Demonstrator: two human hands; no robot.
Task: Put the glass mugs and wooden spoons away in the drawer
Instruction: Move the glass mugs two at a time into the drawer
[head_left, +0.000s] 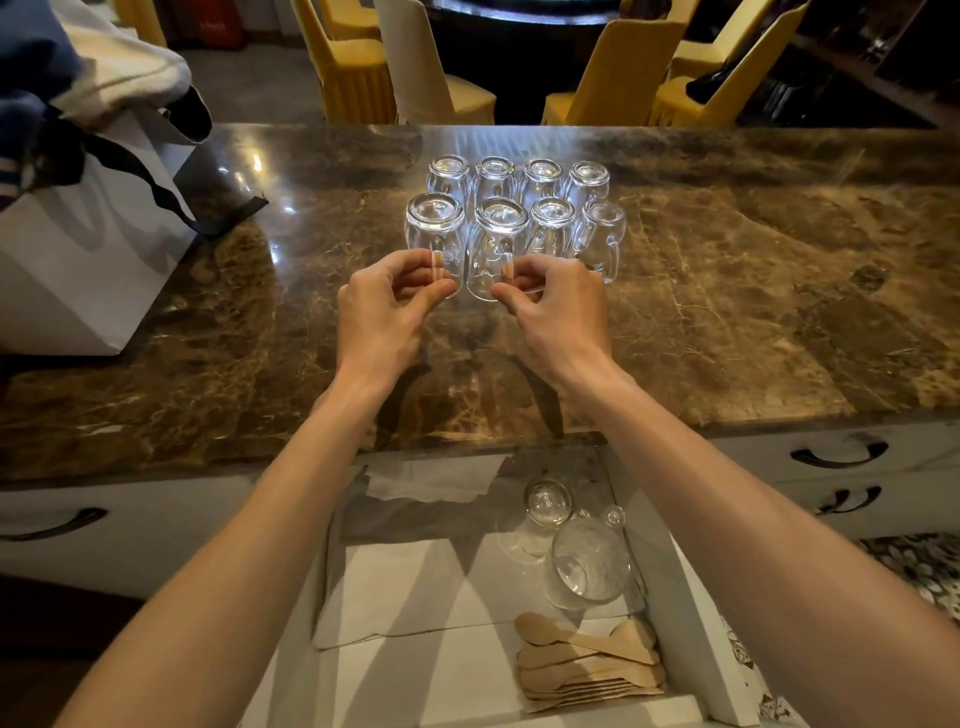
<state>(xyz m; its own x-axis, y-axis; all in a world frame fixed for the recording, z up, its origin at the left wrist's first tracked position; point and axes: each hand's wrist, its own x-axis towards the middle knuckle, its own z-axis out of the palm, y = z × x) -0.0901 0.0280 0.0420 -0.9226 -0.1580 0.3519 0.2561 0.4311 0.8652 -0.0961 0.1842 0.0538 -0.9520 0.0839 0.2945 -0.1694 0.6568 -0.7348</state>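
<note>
Wooden spoons sit stacked in the open drawer at 6 o'clock, near-right corner, bowls pointing left. Just beyond them, two glass mugs in the drawer: one on its side with the mouth toward camera, another behind it, touching or nearly so. White liner paper covers the drawer floor to their left. Both forearms reach over the drawer onto the marble counter. Left hand pinches the handle of the front-left mug; right hand pinches the handle of the next mug. Both mugs are upside down, bases still on the counter as far as I can tell. They belong to a 2x4 block of inverted mugs at 12 o'clock. White paper bag with dark straps at 10 o'clock. Yellow-covered chairs beyond the counter.
</note>
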